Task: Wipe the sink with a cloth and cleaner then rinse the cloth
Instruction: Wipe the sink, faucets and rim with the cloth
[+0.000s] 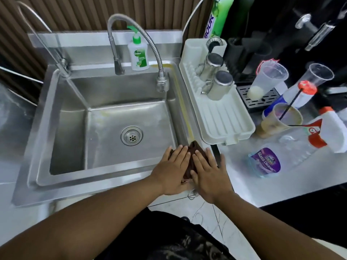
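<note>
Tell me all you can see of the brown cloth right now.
The cloth is dark brown, soft-looking fabric, bunched into folds. It lies on the front right corner of the sink rim. The left hand and right hand press flat on it, fingers straight, covering most of it; a peak shows beyond them.

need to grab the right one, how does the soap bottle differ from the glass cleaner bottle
The soap bottle stands upright on the back ledge of the sink; the glass cleaner bottle lies on its side on the counter. The soap bottle is white with a green pump; the glass cleaner bottle is clear with a purple label and trigger sprayer. Both are plastic bottles.
</note>
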Available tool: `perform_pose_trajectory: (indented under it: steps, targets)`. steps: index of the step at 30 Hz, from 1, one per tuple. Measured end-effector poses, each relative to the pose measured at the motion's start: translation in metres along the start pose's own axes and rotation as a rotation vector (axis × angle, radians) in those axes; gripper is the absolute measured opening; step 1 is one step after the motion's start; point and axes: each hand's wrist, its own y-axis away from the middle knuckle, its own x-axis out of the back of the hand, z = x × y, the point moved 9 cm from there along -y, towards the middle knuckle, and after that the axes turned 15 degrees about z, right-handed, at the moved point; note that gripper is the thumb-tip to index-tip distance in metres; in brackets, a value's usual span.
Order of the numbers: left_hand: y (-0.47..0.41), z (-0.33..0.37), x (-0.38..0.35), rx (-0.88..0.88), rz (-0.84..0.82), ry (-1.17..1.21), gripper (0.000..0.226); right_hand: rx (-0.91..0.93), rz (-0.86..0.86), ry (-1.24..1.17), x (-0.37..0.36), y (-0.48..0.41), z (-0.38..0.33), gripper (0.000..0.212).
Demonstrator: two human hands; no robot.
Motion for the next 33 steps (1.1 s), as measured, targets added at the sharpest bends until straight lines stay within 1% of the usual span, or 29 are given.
perform_pose_trajectory:
  steps: [2, 4, 5, 7, 8, 9, 12, 14, 16, 17, 18, 20, 21, 23, 24, 25, 28, 29, 30, 32, 33]
  targets:
    - [-0.013, 0.011, -0.003, -0.033, -0.049, 0.015, 0.104, -0.062, 0.03, 0.002, 0.008, 0.002, 0.01, 0.059]
    - [-0.018, 0.013, -0.005, -0.068, -0.1, 0.074, 0.101, -0.178, 0.106, -0.057, 0.022, 0.0, 0.01, 0.057]
    - [-0.019, 0.008, -0.006, -0.071, -0.131, 0.153, 0.095, -0.246, 0.155, -0.106, 0.029, 0.0, 0.007, 0.056]
    - [-0.021, -0.012, 0.006, 0.014, -0.149, 0.436, 0.08, -0.358, 0.194, -0.199, 0.03, 0.0, -0.005, 0.055]
    - [-0.024, -0.026, 0.016, 0.087, -0.102, 0.587, 0.075, -0.388, 0.163, -0.221, 0.025, 0.0, -0.014, 0.059]
    - [-0.027, -0.045, 0.029, 0.17, -0.007, 0.696, 0.071, -0.412, 0.12, -0.232, 0.018, -0.001, -0.024, 0.065]
    - [-0.034, -0.121, 0.06, 0.518, 0.373, 0.826, 0.058, -0.513, -0.013, -0.275, 0.0, -0.006, -0.036, 0.087]
    - [-0.04, -0.162, 0.069, 0.74, 0.548, 0.922, 0.049, -0.512, -0.066, -0.26, -0.009, -0.017, -0.034, 0.089]
    - [-0.052, -0.189, 0.078, 0.891, 0.626, 1.038, 0.057, -0.485, -0.073, -0.232, -0.012, -0.035, -0.029, 0.085]
    - [-0.061, -0.198, 0.081, 0.924, 0.633, 1.082, 0.066, -0.471, -0.077, -0.226, -0.013, -0.043, -0.026, 0.082]
    - [-0.07, -0.204, 0.087, 0.924, 0.627, 1.099, 0.077, -0.455, -0.083, -0.225, -0.013, -0.051, -0.024, 0.078]
    - [-0.09, -0.211, 0.1, 0.867, 0.596, 1.081, 0.099, -0.43, -0.083, -0.23, -0.011, -0.056, -0.022, 0.075]
    - [-0.103, -0.213, 0.104, 0.836, 0.575, 1.074, 0.105, -0.422, -0.08, -0.24, -0.008, -0.054, -0.022, 0.076]
    - [-0.126, -0.215, 0.108, 0.805, 0.539, 1.071, 0.108, -0.427, -0.065, -0.26, -0.004, -0.043, -0.023, 0.078]
    - [-0.136, -0.217, 0.11, 0.806, 0.535, 1.08, 0.104, -0.436, -0.065, -0.267, -0.003, -0.037, -0.024, 0.077]
    - [-0.145, -0.218, 0.109, 0.811, 0.539, 1.101, 0.095, -0.455, -0.074, -0.268, -0.002, -0.033, -0.024, 0.077]
    - [-0.151, -0.221, 0.112, 0.818, 0.596, 1.102, 0.04, -0.469, -0.094, -0.249, 0.0, -0.037, -0.027, 0.079]
    - [-0.149, -0.224, 0.112, 0.821, 0.607, 1.098, 0.029, -0.457, -0.105, -0.247, 0.0, -0.046, -0.029, 0.08]
    - [-0.144, -0.225, 0.113, 0.824, 0.623, 1.09, 0.024, -0.447, -0.115, -0.254, 0.0, -0.055, -0.03, 0.081]
    - [-0.128, -0.229, 0.114, 0.839, 0.666, 1.072, 0.021, -0.443, -0.107, -0.27, -0.002, -0.077, -0.029, 0.083]
    - [-0.116, -0.231, 0.113, 0.865, 0.685, 1.07, 0.02, -0.436, -0.098, -0.267, -0.005, -0.088, -0.027, 0.08]
